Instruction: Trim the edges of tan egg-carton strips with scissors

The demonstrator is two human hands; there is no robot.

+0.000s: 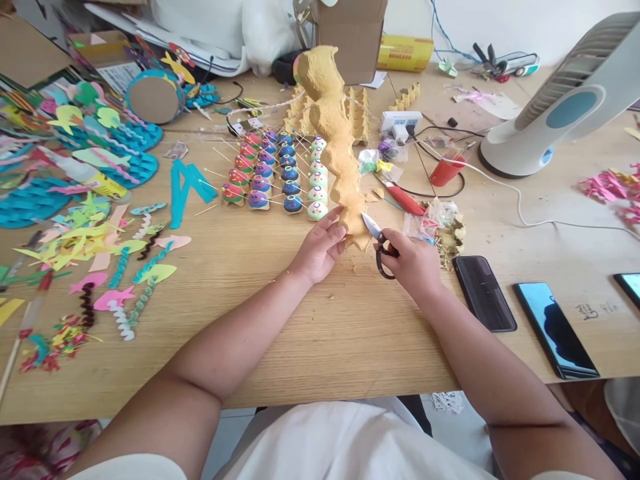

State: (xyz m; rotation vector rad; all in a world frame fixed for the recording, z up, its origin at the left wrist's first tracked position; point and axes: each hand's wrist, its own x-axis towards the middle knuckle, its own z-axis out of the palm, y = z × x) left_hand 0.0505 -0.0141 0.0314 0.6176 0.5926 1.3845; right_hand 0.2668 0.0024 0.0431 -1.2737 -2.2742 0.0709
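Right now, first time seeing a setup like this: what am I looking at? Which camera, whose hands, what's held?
No machine here: a person is working bare-handed. The single picture comes from a camera worn on that person's head, looking forward and down.

The left grip holds a bumpy tan strip near its lower end. The right grip holds scissors, blades beside that strip.

On the wooden table, painted rounded pieces stand in rows beyond the hands. Paper fish lie at left; a fan stands at right.
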